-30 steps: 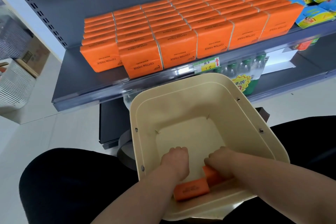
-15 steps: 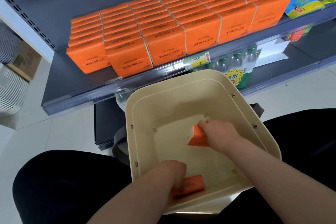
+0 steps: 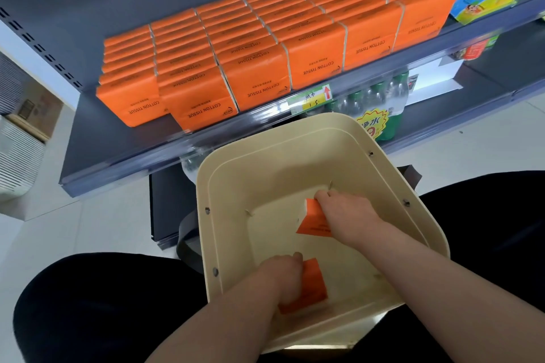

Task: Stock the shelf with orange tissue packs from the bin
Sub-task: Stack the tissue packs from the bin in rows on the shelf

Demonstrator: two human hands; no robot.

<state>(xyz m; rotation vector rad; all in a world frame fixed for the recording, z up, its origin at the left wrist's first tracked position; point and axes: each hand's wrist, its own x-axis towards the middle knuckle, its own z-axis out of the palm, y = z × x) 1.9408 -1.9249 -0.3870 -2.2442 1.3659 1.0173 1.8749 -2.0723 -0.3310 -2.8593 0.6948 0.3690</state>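
Now your right hand [image 3: 345,209] is gripping an orange tissue pack [image 3: 312,222] toward the far end of the bin [image 3: 265,168]. Its fingers are curling over the pack's top edge, so the fingertips are hiding behind it, and your palm is covering the pack's right side. That pack is sitting tilted with one corner pointing down; whether it is touching the bin floor is hard to make out.

Your left hand [image 3: 283,277] is closing on a second orange pack [image 3: 314,284] by the bin's near wall, knuckles up and fingers bent over its left part. Only the right end of that pack is showing beside your hand.

Your forearms are crossing the near rim and hiding part of it. The bin is resting between your dark-clothed legs [image 3: 88,303], just in front of the shelf [image 3: 112,138]. On the shelf, rows of orange packs [image 3: 256,79] are standing upright, reaching to the front edge. Blue snack bags [image 3: 483,0] are lying at their right, cut off by the frame, and green bottles [image 3: 392,103] are showing partly beneath.
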